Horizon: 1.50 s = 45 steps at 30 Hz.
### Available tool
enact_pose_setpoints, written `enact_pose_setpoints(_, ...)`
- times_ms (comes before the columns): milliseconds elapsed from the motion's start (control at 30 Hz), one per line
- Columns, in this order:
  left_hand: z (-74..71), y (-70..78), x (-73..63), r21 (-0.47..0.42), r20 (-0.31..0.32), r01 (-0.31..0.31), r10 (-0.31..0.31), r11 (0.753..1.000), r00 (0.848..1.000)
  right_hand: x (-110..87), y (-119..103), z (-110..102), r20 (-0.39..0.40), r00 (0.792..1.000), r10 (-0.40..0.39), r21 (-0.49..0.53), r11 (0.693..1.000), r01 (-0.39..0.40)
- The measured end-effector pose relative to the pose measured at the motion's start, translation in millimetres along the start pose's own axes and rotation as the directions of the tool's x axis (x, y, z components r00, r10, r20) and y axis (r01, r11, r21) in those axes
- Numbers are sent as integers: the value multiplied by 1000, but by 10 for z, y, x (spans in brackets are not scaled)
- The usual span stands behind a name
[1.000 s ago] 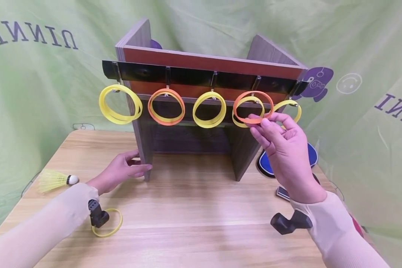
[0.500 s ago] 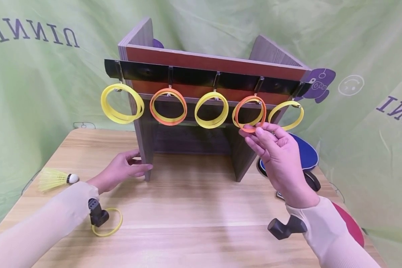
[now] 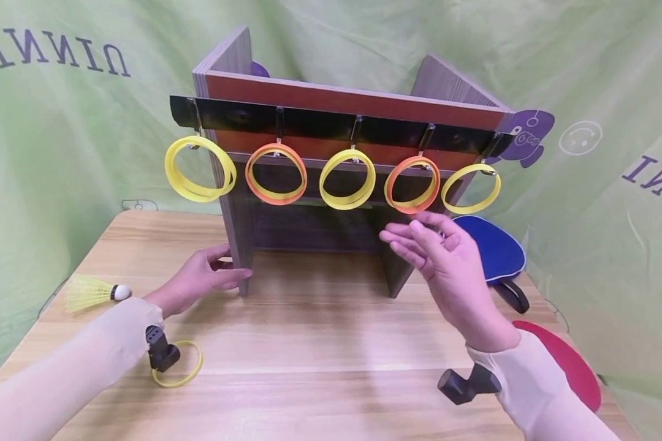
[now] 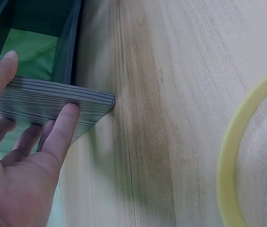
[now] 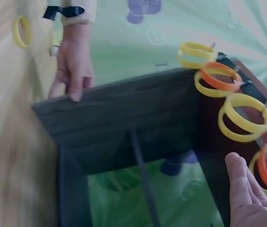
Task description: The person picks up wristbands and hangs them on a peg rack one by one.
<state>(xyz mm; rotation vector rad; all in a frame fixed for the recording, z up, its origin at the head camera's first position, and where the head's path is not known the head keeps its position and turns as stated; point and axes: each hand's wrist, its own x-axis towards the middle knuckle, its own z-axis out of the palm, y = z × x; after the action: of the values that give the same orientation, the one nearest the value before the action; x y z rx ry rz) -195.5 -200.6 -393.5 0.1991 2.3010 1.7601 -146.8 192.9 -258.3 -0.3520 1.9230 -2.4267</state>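
Observation:
A grey wooden shelf stands on the table, with a black hook strip across its red front board. Yellow and orange rings hang from its hooks. An orange ring hangs with a yellow one on the fourth hook from the left. Just below it is my right hand, fingers loosely extended and holding nothing. Low on the shelf's left panel, my left hand grips the edge, thumb on the front and other fingers on the outer side. The rightmost hook carries a yellow ring.
A yellow ring lies on the table beside my left wrist. Further left is a yellow shuttlecock. A blue paddle and a red paddle lie at the right. Green cloth surrounds the table.
The orange ring has moved from my right hand's pinch onto the fourth hook. My right hand has let go and dropped slightly below it. My left hand stays on the panel.

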Motion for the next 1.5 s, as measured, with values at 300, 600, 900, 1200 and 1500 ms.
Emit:
enact_pose_setpoints(300, -23, -9, -26, 1, -3, 7, -7, 1000, 1000, 38, 493, 374, 218, 972, 86, -212, 976, -39)
enact_pose_setpoints(600, -7, -27, -9, 2, -3, -2, 2, 1000, 1000, 120, 1208, 805, 460, 842, 281, -411, 908, -79)
enact_pose_setpoints(900, -15, -20, 11, -7, -1, -19, 19, 1000, 1000, 179, 1799, 1269, 526, 783, 332, -527, 850, -7)
enact_pose_setpoints(1200, 17, -1, -10, -18, -3, -43, 43, 999, 999, 112, 2108, 1764, 597, 745, 297, -620, 760, 194)
enact_pose_setpoints(1500, -2, -11, 3, -3, -16, -40, 40, 999, 999, 38, 2115, 2066, 560, 765, 317, -772, 534, 344)
